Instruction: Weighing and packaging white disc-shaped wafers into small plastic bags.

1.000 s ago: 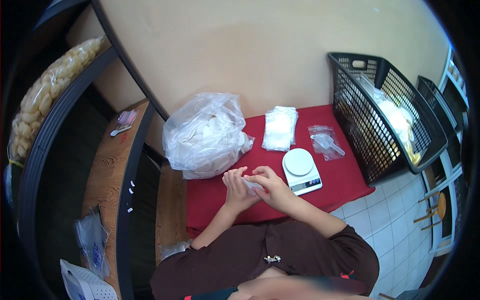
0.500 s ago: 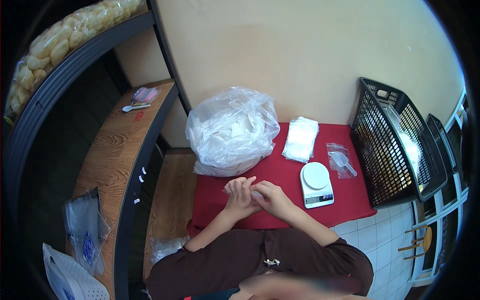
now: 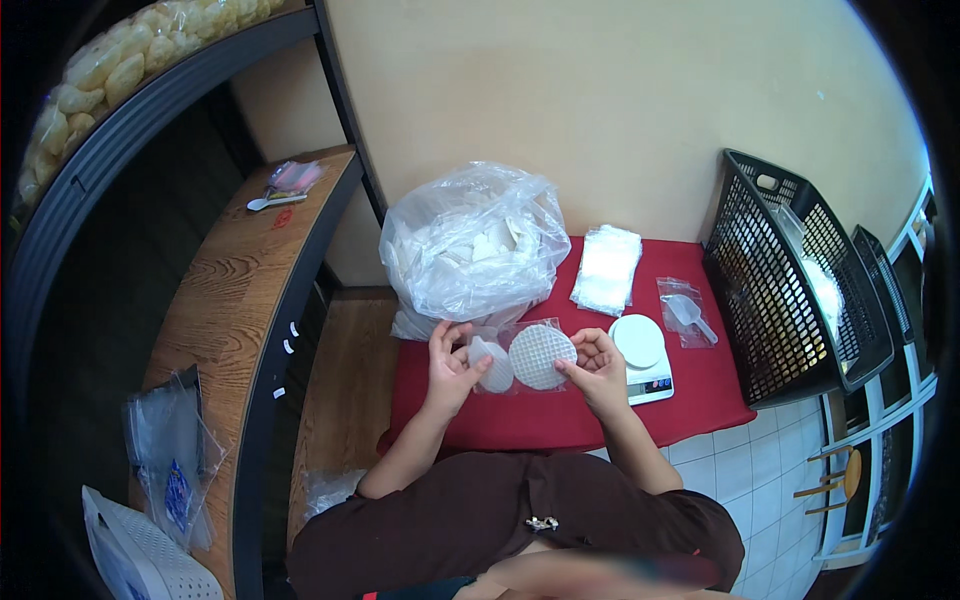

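My left hand [image 3: 453, 368] pinches a small white patterned piece [image 3: 492, 366] in clear plastic between thumb and fingers. Beside it, my right hand [image 3: 597, 371] grips the right edge of a round white disc [image 3: 541, 357] with a waffle-like texture. Clear film shows around the disc too; whether both lie in one wrapper I cannot tell. Both hands are held above the red-covered table [image 3: 480, 425], in front of a large clear bag [image 3: 470, 250] filled with white pieces. Close to my right hand stands a white kitchen scale [image 3: 640, 345], partly hidden by it.
Behind the scale are a stack of clear bags [image 3: 606, 270] and a clear scoop [image 3: 688, 315] in plastic. A black mesh crate [image 3: 770, 300] stands at the right. Wooden shelving [image 3: 235, 270] at the left carries plastic bags [image 3: 172, 450] and a white spoon [image 3: 272, 202].
My hands, close together half a second ago, have spread apart and risen slightly. The white disc and the smaller patterned piece now show between them. The view has shifted slightly.
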Tool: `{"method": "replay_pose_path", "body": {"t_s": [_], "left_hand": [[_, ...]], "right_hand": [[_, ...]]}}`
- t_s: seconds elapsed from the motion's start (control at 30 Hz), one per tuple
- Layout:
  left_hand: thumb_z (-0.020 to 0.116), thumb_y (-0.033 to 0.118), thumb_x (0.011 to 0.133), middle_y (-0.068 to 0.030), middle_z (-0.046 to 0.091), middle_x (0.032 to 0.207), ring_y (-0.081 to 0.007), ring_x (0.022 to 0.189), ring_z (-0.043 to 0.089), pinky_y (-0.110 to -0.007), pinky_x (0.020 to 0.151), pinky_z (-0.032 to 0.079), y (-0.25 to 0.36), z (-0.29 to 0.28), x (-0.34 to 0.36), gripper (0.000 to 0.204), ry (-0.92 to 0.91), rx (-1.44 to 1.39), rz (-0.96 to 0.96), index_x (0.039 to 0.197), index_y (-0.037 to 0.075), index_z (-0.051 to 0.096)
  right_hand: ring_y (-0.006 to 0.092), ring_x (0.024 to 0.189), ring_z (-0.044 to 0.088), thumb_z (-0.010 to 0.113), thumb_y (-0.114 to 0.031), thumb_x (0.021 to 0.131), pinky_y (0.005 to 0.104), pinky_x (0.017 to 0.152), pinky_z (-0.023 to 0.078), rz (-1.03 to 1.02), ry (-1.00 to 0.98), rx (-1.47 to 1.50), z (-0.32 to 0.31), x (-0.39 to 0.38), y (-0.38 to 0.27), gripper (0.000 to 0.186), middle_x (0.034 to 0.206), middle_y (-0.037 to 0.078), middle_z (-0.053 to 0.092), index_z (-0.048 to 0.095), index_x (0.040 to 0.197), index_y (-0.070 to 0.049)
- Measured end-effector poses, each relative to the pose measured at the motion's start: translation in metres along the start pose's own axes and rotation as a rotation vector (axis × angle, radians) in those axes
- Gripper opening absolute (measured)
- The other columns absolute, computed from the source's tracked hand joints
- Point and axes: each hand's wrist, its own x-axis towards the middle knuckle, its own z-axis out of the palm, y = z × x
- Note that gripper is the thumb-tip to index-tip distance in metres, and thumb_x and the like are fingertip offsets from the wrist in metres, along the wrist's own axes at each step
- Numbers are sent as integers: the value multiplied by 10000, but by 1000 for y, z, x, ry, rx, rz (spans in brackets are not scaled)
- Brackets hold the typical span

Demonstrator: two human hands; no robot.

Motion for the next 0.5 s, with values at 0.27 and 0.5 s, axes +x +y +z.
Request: {"method": "replay_pose_path", "body": {"t_s": [0.27,0.5], "left_hand": [[717,45,864,-76,639,1117,-136,1014,605,-290,872,505,12,-19,-18,364,-88,36,-339,1203,30,585],[696,109,901,-63,645,1114,-123,999,607,-293,886,492,20,-17,-27,321,-66,111,-158,1191,19,595]], "right_hand": [[113,910,640,666,72,856,240,774,534,0,16,-53,-3,-13,18,250,1044,87,649,577,1086,30],[94,865,625,661,97,819,231,724,512,-54,-216,-464,9,-15,8,285,1014,50,658,687,1080,-15]]}}
